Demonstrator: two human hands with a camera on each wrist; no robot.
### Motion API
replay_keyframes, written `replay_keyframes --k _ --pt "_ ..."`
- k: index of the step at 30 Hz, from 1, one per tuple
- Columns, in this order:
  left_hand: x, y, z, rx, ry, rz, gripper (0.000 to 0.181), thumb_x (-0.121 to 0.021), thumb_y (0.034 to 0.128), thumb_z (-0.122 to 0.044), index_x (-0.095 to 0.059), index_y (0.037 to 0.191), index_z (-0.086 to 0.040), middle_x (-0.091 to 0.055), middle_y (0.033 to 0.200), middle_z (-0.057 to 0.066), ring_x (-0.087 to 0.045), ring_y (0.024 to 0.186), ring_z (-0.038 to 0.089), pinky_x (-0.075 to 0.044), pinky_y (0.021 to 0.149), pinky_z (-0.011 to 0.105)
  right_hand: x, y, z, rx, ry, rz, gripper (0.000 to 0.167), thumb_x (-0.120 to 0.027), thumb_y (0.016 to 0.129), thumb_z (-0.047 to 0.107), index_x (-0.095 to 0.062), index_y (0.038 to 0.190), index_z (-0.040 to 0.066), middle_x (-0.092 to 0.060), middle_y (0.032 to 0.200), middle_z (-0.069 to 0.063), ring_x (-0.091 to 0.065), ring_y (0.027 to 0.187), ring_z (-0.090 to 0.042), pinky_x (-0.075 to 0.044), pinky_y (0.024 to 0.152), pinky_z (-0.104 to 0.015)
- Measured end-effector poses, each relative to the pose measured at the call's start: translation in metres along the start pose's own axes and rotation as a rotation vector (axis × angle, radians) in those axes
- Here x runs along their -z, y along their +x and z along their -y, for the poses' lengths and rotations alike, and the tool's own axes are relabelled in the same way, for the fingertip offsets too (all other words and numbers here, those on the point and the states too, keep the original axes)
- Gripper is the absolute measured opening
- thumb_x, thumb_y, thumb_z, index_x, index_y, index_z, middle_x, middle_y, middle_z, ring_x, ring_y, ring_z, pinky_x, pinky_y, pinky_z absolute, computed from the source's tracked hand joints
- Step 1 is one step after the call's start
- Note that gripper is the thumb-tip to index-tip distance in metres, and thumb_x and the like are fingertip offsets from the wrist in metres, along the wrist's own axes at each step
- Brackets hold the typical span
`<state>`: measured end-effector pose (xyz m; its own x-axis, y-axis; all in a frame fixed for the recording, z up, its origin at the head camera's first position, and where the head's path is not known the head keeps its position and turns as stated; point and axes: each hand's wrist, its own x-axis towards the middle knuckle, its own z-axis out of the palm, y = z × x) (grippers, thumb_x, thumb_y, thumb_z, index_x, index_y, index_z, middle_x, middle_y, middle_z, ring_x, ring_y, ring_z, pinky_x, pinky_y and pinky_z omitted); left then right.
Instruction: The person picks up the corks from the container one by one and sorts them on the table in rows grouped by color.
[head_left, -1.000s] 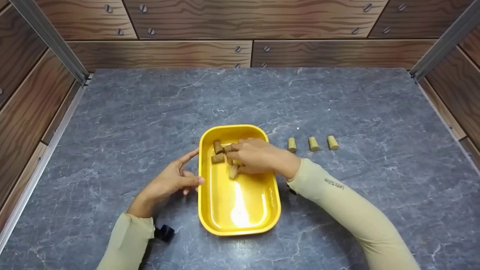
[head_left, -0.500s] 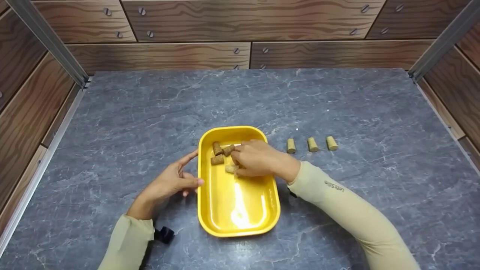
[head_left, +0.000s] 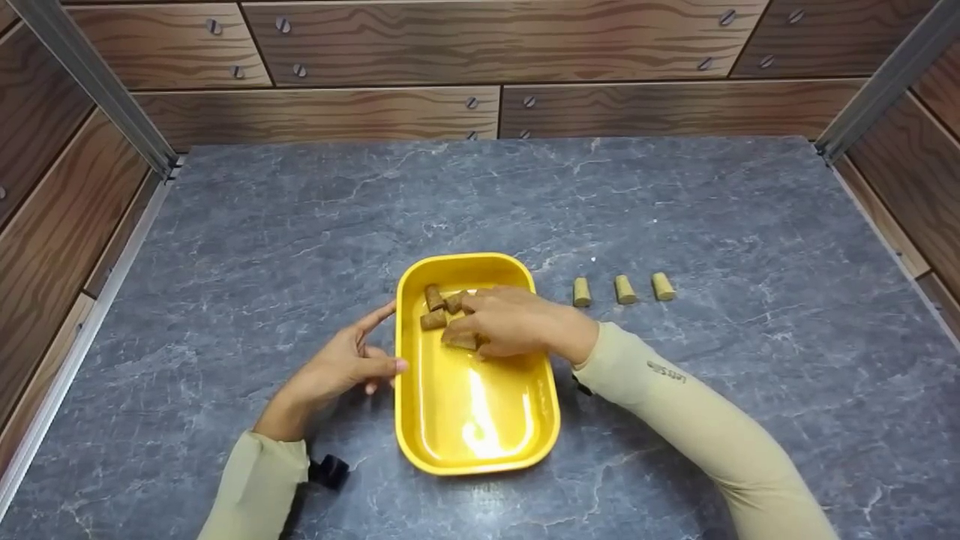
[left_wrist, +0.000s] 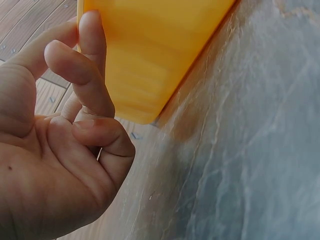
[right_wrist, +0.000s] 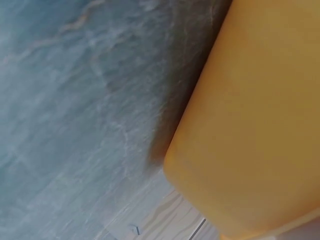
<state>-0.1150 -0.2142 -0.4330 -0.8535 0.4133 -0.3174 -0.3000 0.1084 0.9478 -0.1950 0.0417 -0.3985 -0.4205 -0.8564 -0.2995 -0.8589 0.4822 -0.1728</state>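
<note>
Hanging low inside the yellow tray [head_left: 442,412], the right hand [head_left: 510,322] has its fingers over a paler cork [head_left: 461,343]; one fingertip seems to touch it, but whether the hand grips it cannot be told, since the palm side is hidden and the right wrist view shows no fingers. Three brown corks [head_left: 433,321] lie clustered just beside those fingertips, toward the tray's far left corner. The left hand [head_left: 341,364] pinches the tray's left wall, thumb at the rim and a finger against the outside, its other fingers loosely bent. The likeliest trouble is crowding: with the corks so close together, a finger could roll one away while working on another. The glossy floor would probably let a tapered cork swing round, and a shallow pinch on its end could drop it. If the left hand's light hold slackened, pressure from the right might slide the tray across the table [head_left: 300,210]. Outside, three pale corks [head_left: 625,289] lie in a spaced row just beyond the right wrist, which could knock the nearest if it swung outward carelessly.
</note>
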Motion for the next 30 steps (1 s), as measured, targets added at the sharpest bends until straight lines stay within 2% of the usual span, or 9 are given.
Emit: replay_keyframes --k 5,8,12,16,20,25,28,30 --pt "0.000 0.001 0.001 -0.003 0.002 0.008 0.098 -0.076 0.0830 -0.014 -0.010 0.156 -0.013 -0.069 0.066 -0.002 -0.050 0.046 0.005 -0.046 0.049 0.020 0.000 -0.001 0.000 0.020 -0.017 -0.022 0.043 -0.067 0.088 0.019 -0.061 0.130 0.028 -0.058 0.129 -0.007 -0.056 0.114 -0.025 -0.045 0.100 -0.040" --pt "0.000 0.001 0.001 -0.007 0.003 0.013 0.099 -0.075 0.0833 -0.013 -0.009 0.156 -0.011 -0.069 0.066 -0.003 -0.049 0.045 0.005 -0.045 0.049 0.020 -0.001 -0.002 -0.001 0.018 -0.027 -0.041 0.046 -0.067 0.086 0.014 -0.061 0.130 0.027 -0.061 0.121 -0.005 -0.057 0.106 -0.024 -0.046 0.095 -0.039" --pt "0.000 0.001 0.001 -0.005 -0.001 0.010 0.099 -0.075 0.0831 -0.013 -0.009 0.156 -0.011 -0.070 0.066 -0.004 -0.049 0.045 0.005 -0.045 0.048 0.019 -0.002 -0.002 -0.001 0.027 -0.051 -0.087 0.035 -0.061 0.094 0.018 -0.063 0.128 0.025 -0.064 0.113 -0.003 -0.059 0.098 -0.023 -0.049 0.090 -0.038" --pt "0.000 0.001 0.001 -0.006 -0.002 0.004 0.098 -0.075 0.0831 -0.014 -0.010 0.156 -0.012 -0.070 0.066 -0.004 -0.049 0.045 0.005 -0.045 0.048 0.020 -0.003 -0.001 -0.001 0.033 -0.053 -0.117 0.028 -0.056 0.098 0.024 -0.065 0.124 0.022 -0.066 0.112 -0.004 -0.061 0.098 -0.023 -0.050 0.090 -0.038" --pt "-0.001 0.001 0.001 -0.008 -0.003 0.001 0.097 -0.075 0.0836 -0.013 -0.010 0.156 -0.012 -0.069 0.066 -0.005 -0.049 0.046 0.004 -0.045 0.049 0.019 -0.002 0.000 -0.001 0.045 -0.008 -0.144 0.028 -0.054 0.099 0.024 -0.065 0.123 0.018 -0.067 0.116 -0.004 -0.062 0.103 -0.022 -0.050 0.092 -0.037" --pt "-0.001 0.000 0.001 -0.015 0.002 0.001 0.096 -0.073 0.0845 -0.011 -0.009 0.156 -0.011 -0.069 0.066 -0.005 -0.050 0.047 0.004 -0.045 0.050 0.018 0.006 -0.003 0.003 0.034 0.083 -0.157 0.034 -0.061 0.093 0.020 -0.062 0.127 0.017 -0.065 0.126 -0.003 -0.060 0.113 -0.020 -0.048 0.099 -0.037" --pt "-0.001 0.000 0.001 -0.011 0.000 -0.004 0.096 -0.074 0.0839 -0.011 -0.011 0.156 -0.013 -0.069 0.066 -0.004 -0.050 0.047 0.005 -0.045 0.050 0.019 0.011 -0.006 0.006 0.028 0.124 -0.165 0.039 -0.064 0.091 0.019 -0.060 0.130 0.019 -0.064 0.126 -0.001 -0.061 0.106 -0.019 -0.049 0.095 -0.036" --pt "-0.001 0.000 0.000 -0.009 -0.004 -0.006 0.097 -0.075 0.0832 -0.012 -0.011 0.156 -0.013 -0.069 0.065 -0.004 -0.050 0.047 0.005 -0.045 0.050 0.019 0.012 -0.008 0.006 0.031 0.148 -0.184 0.040 -0.065 0.090 0.019 -0.060 0.130 0.020 -0.067 0.116 0.000 -0.059 0.094 -0.017 -0.050 0.085 -0.034"
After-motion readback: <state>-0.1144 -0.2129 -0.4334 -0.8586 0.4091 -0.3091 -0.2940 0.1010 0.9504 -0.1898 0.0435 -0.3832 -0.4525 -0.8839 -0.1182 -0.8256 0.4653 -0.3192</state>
